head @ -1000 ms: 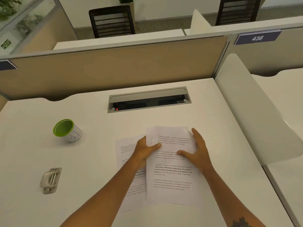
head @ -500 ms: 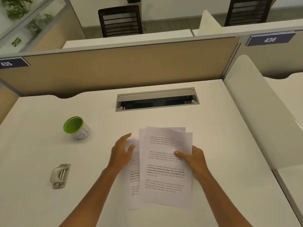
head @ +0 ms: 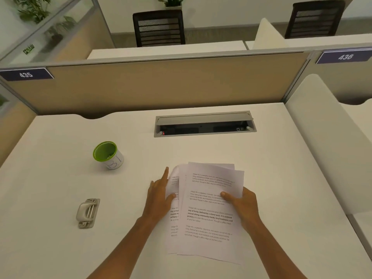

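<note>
Several printed white sheets lie in a loose, fanned pile on the white desk. My right hand pinches the right edge of the upper sheets, thumb on top of the text. My left hand lies flat on the left edge of the lower sheet, index finger stretched out and thumb pressing the paper. That left edge is curled up a little near my fingertips.
A green-rimmed white cup stands to the left. A grey metal stapler lies nearer, at the front left. An open cable tray is set into the desk behind the papers. A beige partition closes the back; a white divider stands right.
My left hand slid off the top sheet to the left edge of the lower sheet. My right hand went from lying flat on the pile to pinching its right edge. The sheets drew closer together.
</note>
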